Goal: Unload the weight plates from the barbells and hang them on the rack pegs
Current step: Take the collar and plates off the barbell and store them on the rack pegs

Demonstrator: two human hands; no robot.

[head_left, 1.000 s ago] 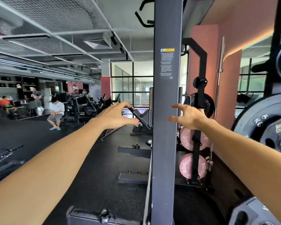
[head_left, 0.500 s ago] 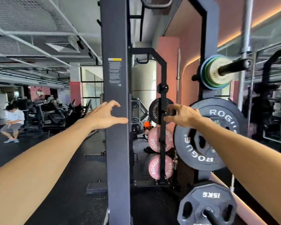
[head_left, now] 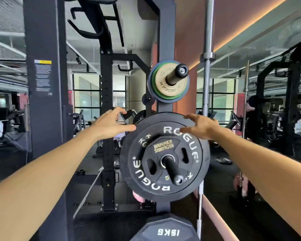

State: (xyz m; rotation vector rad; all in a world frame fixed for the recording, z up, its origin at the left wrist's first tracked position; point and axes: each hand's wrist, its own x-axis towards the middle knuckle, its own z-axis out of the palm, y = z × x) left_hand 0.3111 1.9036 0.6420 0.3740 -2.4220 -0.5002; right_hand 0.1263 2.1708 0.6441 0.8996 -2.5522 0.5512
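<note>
A large black Rogue plate [head_left: 189, 185] hangs on a black peg [head_left: 173, 168] of the rack upright [head_left: 165, 40]. A smaller black Hammer Strength plate [head_left: 163, 150] sits in front of it on the same peg. My left hand [head_left: 109, 123] hovers at the big plate's upper left edge, fingers spread and holding nothing. My right hand [head_left: 201, 126] reaches over its upper right face, fingers spread, also holding nothing. Above, small gold, green and blue plates [head_left: 169, 82] hang on a higher peg. Below, a black 15 kg plate [head_left: 165, 229] shows at the bottom edge.
A thick rack post [head_left: 45, 101] stands close on the left. A steel barbell [head_left: 206, 66] stands upright just right of the pegs. A second rack [head_left: 106, 119] with pink plates [head_left: 138, 197] is behind. A mirror wall [head_left: 268, 110] runs along the right. People sit far left.
The view has swung right and closer, bringing the plate pegs to the centre. Both hands have moved from beside the post to the top of the big Rogue plate.
</note>
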